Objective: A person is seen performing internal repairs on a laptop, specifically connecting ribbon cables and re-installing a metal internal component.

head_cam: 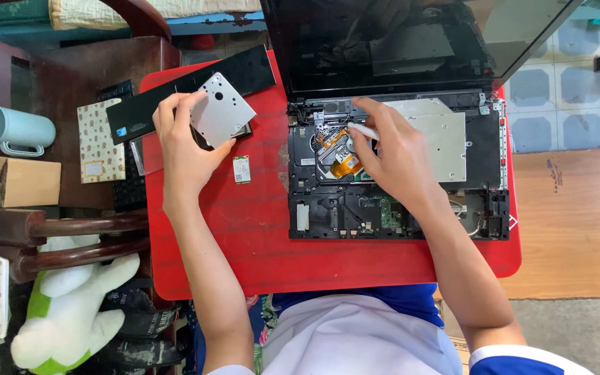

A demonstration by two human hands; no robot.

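On the red plastic worktop point(258, 257) lies an opened black laptop with its keyboard taken off point(397, 173), so its inner parts show. Its dark screen point(383, 42) stands up at twelve o'clock.

The person's right hand point(394, 156) rests over the middle of the laptop. Its fingers are closed around a thin white tool point(364, 130). The tip of the tool points to nine o'clock, near an orange flat ribbon cable point(345, 165) and a round fan part. At three o'clock from this hand sits a flat silver metal drive point(446, 146) inside the laptop. A small green circuit board point(390, 212) shows at six o'clock from the hand.

The left hand point(185, 149) is at nine o'clock from the laptop. It grips a square silver metal plate with small holes point(222, 110), with the thumb under it and the fingers on its edge. The plate is tilted. A long black plastic strip point(196, 90) lies behind it, slanting up toward one o'clock. A tiny green card point(242, 169) lies flat on the worktop between the two hands, just beside the left thumb.

Far off at nine o'clock, a pale blue mug point(15, 128) lies on its side on a dark wooden stand. A white and green stuffed toy point(71, 312) sits at seven o'clock.
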